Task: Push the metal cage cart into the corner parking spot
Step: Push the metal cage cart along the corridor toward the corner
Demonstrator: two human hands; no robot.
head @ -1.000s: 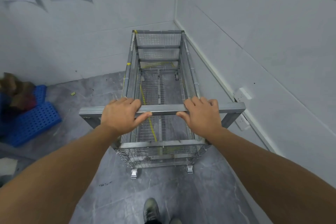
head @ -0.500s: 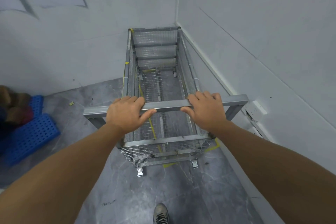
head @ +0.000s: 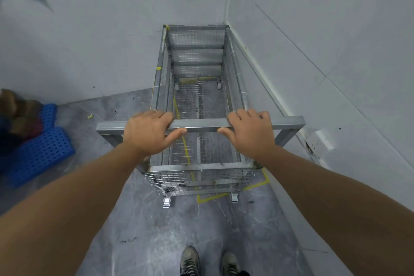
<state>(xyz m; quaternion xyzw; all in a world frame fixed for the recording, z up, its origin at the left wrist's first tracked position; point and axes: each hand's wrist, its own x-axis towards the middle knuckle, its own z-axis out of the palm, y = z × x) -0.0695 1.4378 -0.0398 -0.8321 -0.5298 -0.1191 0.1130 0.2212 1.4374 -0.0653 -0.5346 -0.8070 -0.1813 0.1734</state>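
The metal cage cart is a tall wire-mesh box on small wheels, empty inside. Its far end stands right in the corner where the two white walls meet, and its right side runs along the right wall. My left hand and my right hand both grip the cart's flat metal handle bar, fingers over the top and thumbs under it. Yellow tape lines on the grey floor show under and just behind the cart's near wheels.
A blue perforated plastic pallet with brown bundles on it lies at the left by the wall. A white socket box juts from the right wall close to the handle's right end. My two shoes stand on the grey floor behind the cart.
The cart has rolled forward until its far end reached the corner. The yellow tape behind its near wheels has come into sight. Both hands stayed on the handle.
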